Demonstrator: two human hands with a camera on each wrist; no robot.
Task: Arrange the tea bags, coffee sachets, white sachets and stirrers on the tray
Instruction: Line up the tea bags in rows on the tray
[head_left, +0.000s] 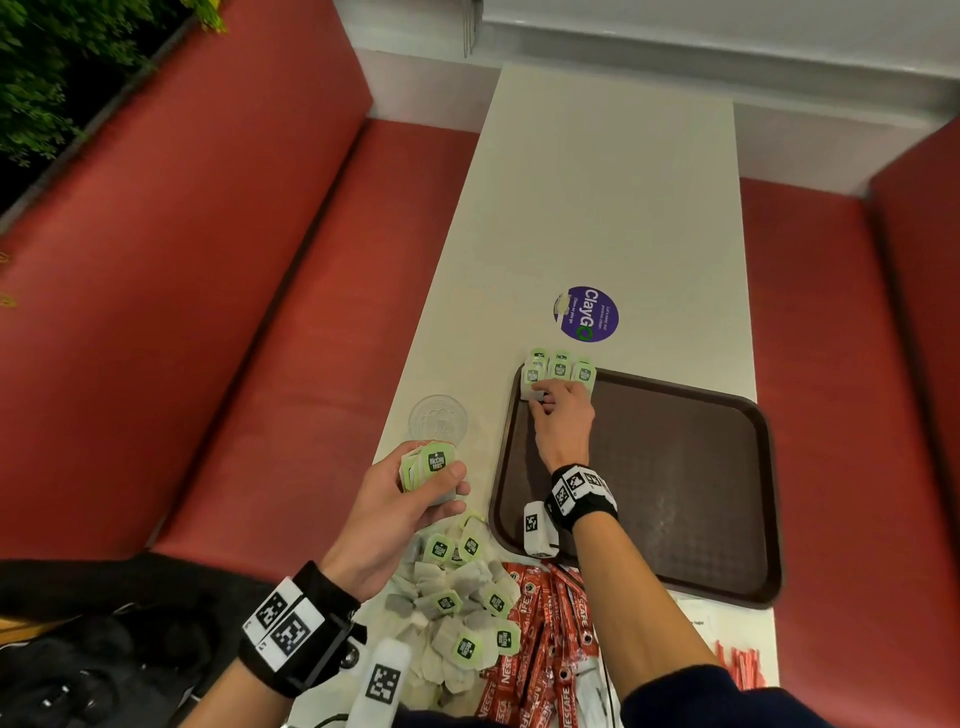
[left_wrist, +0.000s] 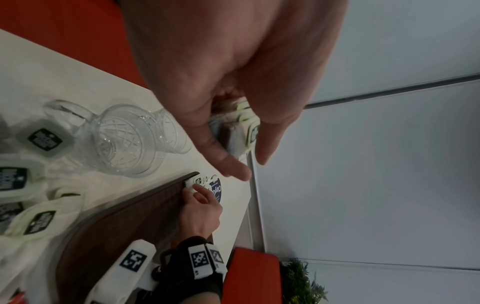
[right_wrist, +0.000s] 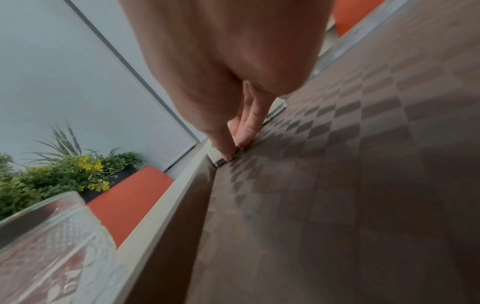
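Note:
A brown tray (head_left: 675, 493) lies on the white table. Several green-tagged tea bags (head_left: 560, 366) stand in a row against the tray's far left corner. My right hand (head_left: 540, 397) reaches into that corner and pinches one more tea bag (head_left: 532, 395) down on the tray floor; in the right wrist view my thumb and fingers (right_wrist: 235, 151) meet on it. My left hand (head_left: 441, 478) hovers left of the tray and grips a small stack of tea bags (head_left: 426, 465), also seen in the left wrist view as a stack (left_wrist: 249, 127).
A clear cut glass (head_left: 438, 418) stands on the table just beyond my left hand. A loose pile of tea bags (head_left: 457, 597) and red coffee sachets (head_left: 545, 634) lie near the front edge. White sachets (head_left: 727, 623) and red stirrers (head_left: 743, 667) lie at the front right.

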